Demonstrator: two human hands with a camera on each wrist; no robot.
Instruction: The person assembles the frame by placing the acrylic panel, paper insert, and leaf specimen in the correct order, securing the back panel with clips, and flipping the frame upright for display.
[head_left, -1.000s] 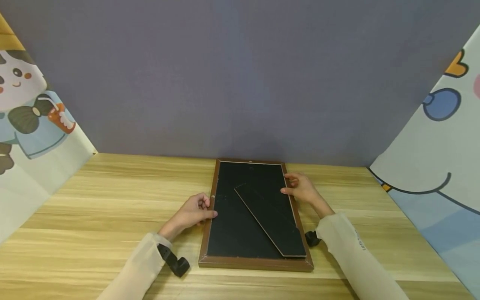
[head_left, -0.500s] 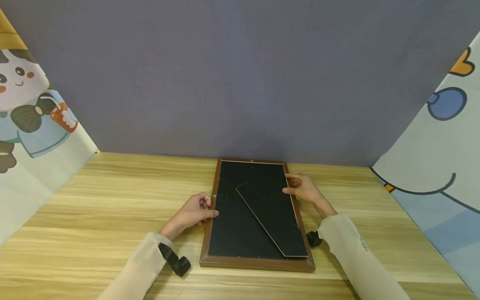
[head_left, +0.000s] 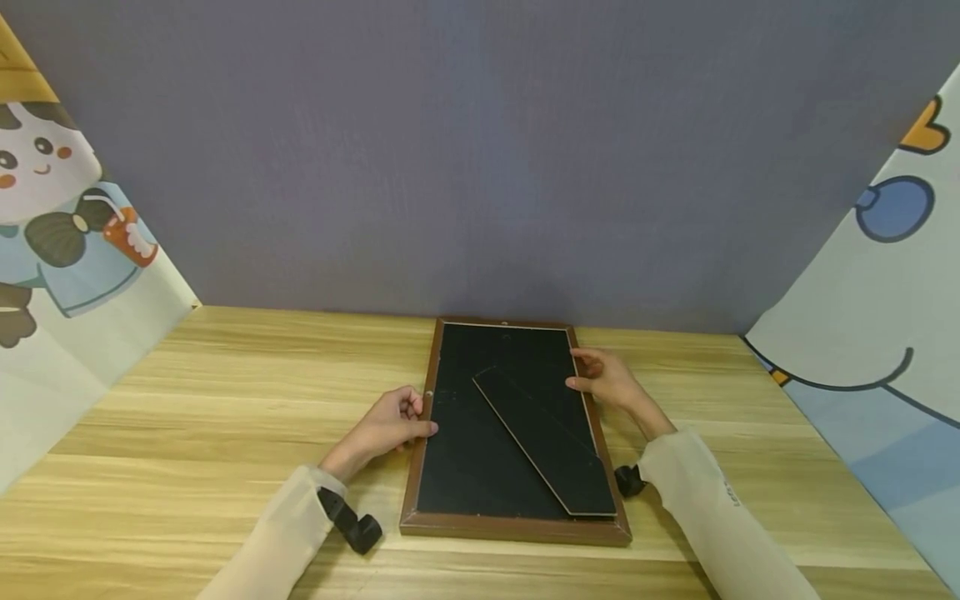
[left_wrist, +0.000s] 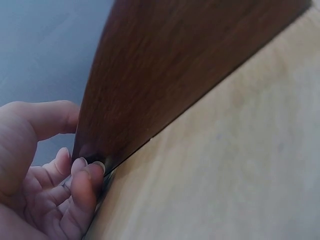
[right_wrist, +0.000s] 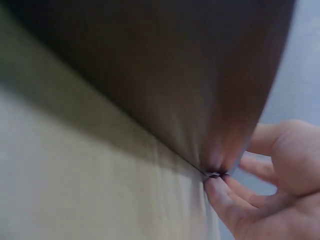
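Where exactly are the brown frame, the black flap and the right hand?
Brown frame [head_left: 516, 528]: head view, on its near rail.
Black flap [head_left: 553, 446]: head view, on the middle of its upper face.
Right hand [head_left: 609, 381]: head view, mid-hand, behind the thumb.

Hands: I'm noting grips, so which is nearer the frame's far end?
The right hand, gripping the frame farther up its side than the left hand.

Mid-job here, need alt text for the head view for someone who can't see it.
A brown frame around a black panel lies on a wood-grain table, held at opposite sides by a left hand and right hand. A black flap slants across the panel.
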